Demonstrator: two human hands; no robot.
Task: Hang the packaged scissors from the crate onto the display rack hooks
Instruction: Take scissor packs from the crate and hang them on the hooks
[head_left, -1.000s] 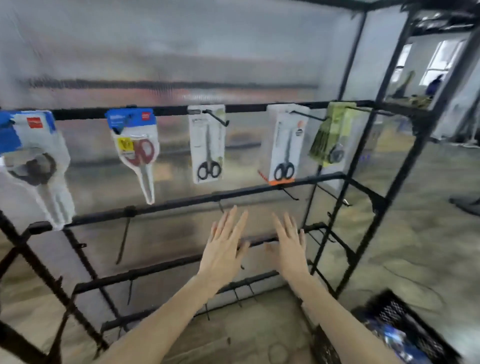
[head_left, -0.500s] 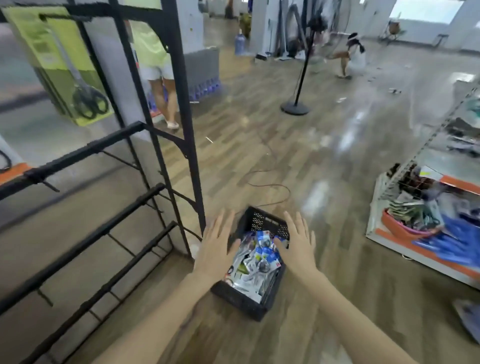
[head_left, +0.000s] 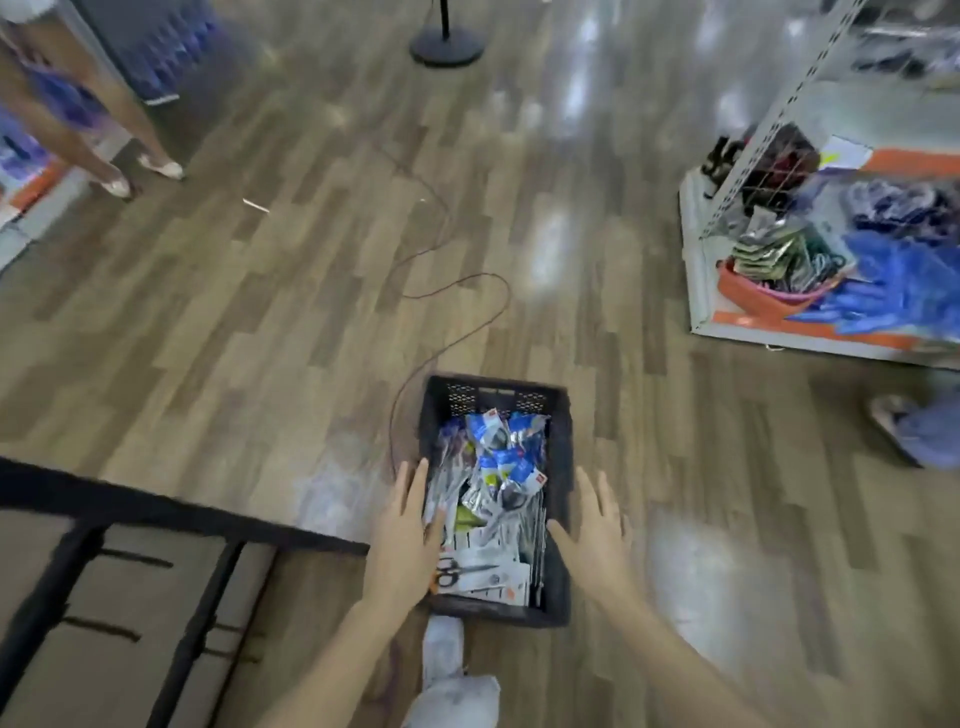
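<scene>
A black plastic crate (head_left: 561, 457) stands on the wood floor in front of me, filled with several packaged scissors (head_left: 493, 488). One white card with black-handled scissors (head_left: 478, 574) lies on top at the near end. My left hand (head_left: 405, 540) hovers over the crate's left edge with its fingers straight and empty. My right hand (head_left: 597, 535) is spread flat over the crate's right edge, also empty. Only the black lower bars of the display rack (head_left: 171, 509) show at the lower left; its hooks are out of view.
A thin dark cable (head_left: 452, 291) loops across the floor behind the crate. A white shelf unit (head_left: 706, 291) with mixed goods stands at the right. A person's legs (head_left: 104, 140) are at the upper left, a round stand base (head_left: 447, 44) at the top. My shoe (head_left: 441, 654) is below the crate.
My view has swung from the rack with hung scissors down and right to the crate on the floor. Both hands stayed spread and empty and now hover over the crate's sides.
</scene>
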